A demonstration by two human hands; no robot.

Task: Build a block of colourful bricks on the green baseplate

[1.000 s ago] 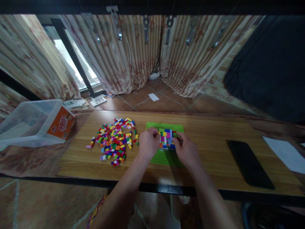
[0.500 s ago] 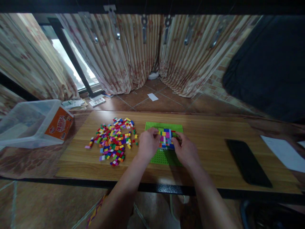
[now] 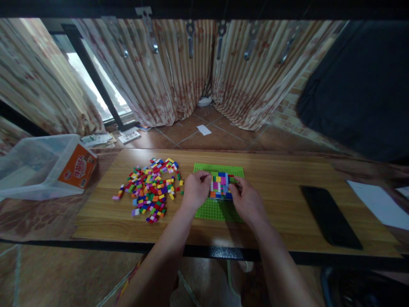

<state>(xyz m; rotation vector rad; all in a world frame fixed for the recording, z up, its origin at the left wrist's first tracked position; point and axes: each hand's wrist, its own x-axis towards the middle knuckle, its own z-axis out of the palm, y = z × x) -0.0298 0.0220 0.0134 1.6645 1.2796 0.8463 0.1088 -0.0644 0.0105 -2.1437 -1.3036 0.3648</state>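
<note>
Two hands at apparently one brick block

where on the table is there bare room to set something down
Bare table shows between the right hand and the flat black object, and in the front-left corner beside the brick pile. Crowded: the pile itself, and the green board where the left hand and right hand flank the brick build.

Bin cut off @ L edge, baseplate pt. behind R hand.
</note>
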